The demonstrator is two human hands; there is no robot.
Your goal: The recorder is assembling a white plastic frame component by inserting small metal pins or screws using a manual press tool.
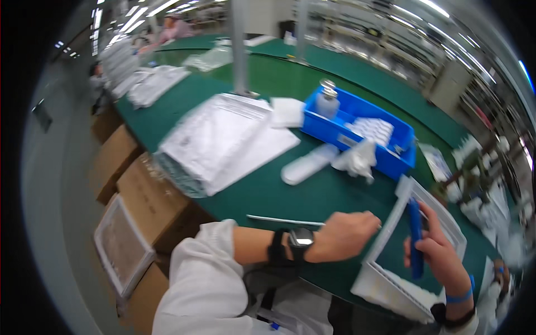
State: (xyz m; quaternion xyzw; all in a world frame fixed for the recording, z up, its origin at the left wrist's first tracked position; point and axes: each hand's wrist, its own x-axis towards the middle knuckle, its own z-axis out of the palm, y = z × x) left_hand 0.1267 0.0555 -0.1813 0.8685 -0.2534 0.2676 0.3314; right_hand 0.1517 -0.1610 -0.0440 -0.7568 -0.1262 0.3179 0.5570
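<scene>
My right hand [441,254] grips a long, slim blue tool [415,237], held upright; blur hides its exact kind. Below that hand lies a white rectangular frame [385,231], with green tabletop showing through its opening. My left hand [347,235] is closed, its fingertips close to the frame's left side. Whether anything small sits in those fingers cannot be made out. A thin white stick [285,220] lies on the table behind my left wrist. Farther back are a clear-white oblong piece [310,163] and a crumpled white wipe or bag [357,159].
A blue bin [357,135] holds a pump bottle [328,100] and white parts. Stacked white envelopes [215,137] cover the table's left, near a metal post [239,50]. Cardboard boxes [151,190] stand along the left edge. Another person's hand [501,273] shows at far right.
</scene>
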